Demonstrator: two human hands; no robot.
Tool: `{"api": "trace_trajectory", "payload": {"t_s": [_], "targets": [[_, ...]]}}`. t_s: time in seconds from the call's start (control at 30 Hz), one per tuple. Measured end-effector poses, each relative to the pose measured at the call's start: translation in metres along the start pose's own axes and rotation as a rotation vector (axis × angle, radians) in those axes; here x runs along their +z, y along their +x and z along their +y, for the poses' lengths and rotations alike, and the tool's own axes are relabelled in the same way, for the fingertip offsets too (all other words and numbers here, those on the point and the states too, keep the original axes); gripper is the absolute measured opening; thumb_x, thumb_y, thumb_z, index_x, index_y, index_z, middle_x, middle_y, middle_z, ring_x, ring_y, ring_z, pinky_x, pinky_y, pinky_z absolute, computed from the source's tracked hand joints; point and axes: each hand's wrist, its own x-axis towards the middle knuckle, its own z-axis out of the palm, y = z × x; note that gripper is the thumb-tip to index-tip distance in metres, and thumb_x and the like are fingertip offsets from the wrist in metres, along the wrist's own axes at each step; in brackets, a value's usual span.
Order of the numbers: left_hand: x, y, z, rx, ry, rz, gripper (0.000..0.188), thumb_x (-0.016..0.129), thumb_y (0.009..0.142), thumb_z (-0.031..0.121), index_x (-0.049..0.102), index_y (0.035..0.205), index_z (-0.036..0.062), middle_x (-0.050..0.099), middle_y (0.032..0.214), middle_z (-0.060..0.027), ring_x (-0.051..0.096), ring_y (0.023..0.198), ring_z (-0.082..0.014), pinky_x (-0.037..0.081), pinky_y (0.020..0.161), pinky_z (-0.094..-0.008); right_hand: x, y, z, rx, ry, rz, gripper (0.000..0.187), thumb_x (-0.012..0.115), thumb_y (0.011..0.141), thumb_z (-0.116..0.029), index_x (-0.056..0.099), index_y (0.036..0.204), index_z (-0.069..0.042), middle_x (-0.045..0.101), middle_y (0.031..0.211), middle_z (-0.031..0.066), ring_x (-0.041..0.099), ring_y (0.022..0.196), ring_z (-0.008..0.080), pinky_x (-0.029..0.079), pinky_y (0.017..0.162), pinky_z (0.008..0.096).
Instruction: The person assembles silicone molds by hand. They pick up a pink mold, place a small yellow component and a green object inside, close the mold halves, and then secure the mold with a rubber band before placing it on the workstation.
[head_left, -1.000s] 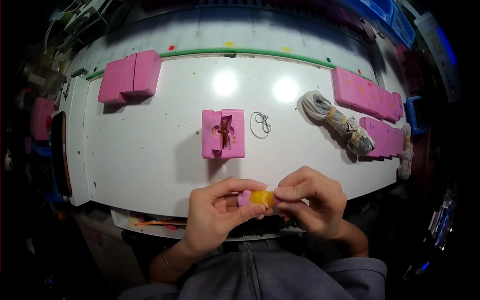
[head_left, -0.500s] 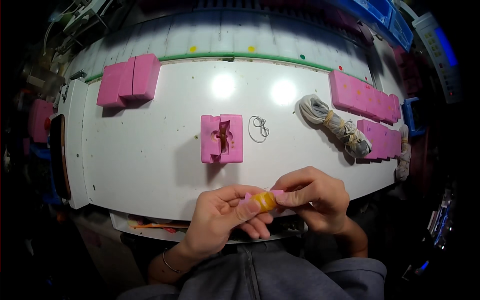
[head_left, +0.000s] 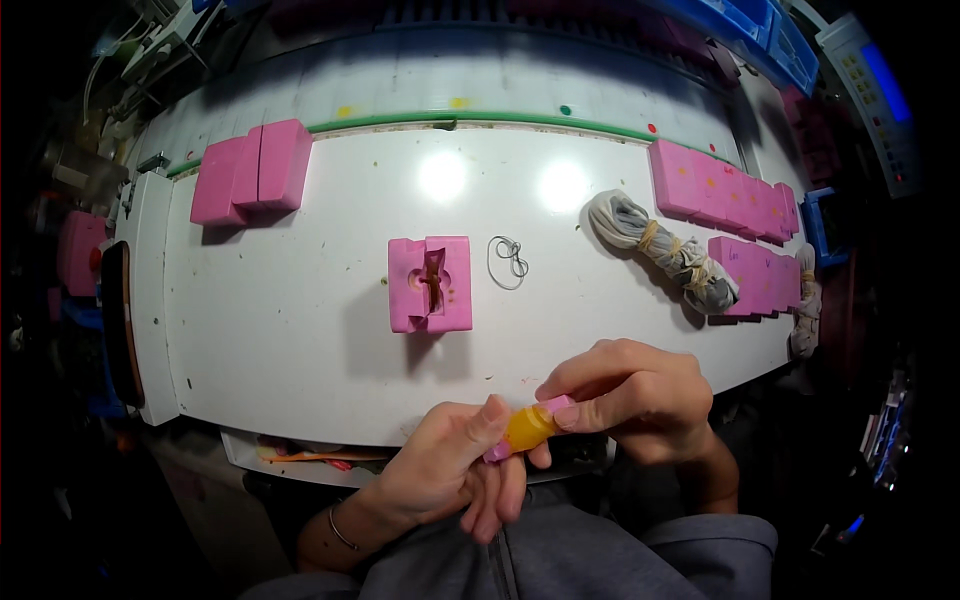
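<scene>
Near the table's front edge, a small yellow piece with pink ends is held between my two hands. Its lower left end rests against the thumb and fingers of my left hand, the thumb raised beside it. My right hand pinches the upper right pink end between thumb and fingers. Beyond the hands stands a pink block with a carved hollow and a dark slot, brownish inside. Just right of it lies a thin grey looped cord or wire.
Pink blocks stand at the far left, with more pink blocks in two rows at the right. A grey-white cloth bundle tied with tan bands lies before them. A green strip edges the white table; an open drawer sits below.
The yellow piece has tilted and more of its side shows. My left thumb has lifted off its face and the left fingers have dropped lower. The whole view has shifted slightly.
</scene>
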Motion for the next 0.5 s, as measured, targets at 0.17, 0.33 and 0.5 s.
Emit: {"api": "trace_trajectory", "payload": {"t_s": [0.17,0.33,0.5], "targets": [[0.002,0.000,-0.002,-0.021,-0.087,-0.120,0.058,0.031,0.099,0.045,0.050,0.103,-0.0087,0.063,0.070,-0.0177,0.062,0.049,-0.0191,0.046,0.039,-0.0212,0.001,0.003,-0.003,-0.094,-0.088,0.039,0.025,0.063,0.071,0.014,0.064,0.093,0.002,0.062,0.095,0.0162,0.065,0.080,0.0232,0.053,0.068,0.0283],[0.021,0.014,-0.011,0.204,0.094,0.110,0.048,0.037,0.099,0.041,0.047,0.112,-0.0052,0.063,0.095,-0.0179,0.066,0.083,-0.0201,0.053,0.069,-0.0260,0.014,-0.004,0.002,0.018,-0.282,0.161,0.040,0.067,0.068,0.009,0.065,0.107,0.000,0.061,0.103,0.0150,0.061,0.086,0.0253,0.051,0.074,0.0323],[0.016,0.026,-0.023,0.417,0.238,0.294,0.044,0.041,0.099,0.036,0.050,0.110,-0.0046,0.058,0.092,-0.0069,0.061,0.087,-0.0133,0.051,0.080,-0.0265,0.015,-0.003,-0.010,-0.008,-0.469,0.094,0.051,0.074,0.065,-0.002,0.060,0.114,0.002,0.059,0.109,0.0147,0.057,0.091,0.0282,0.048,0.077,0.0369]]}}
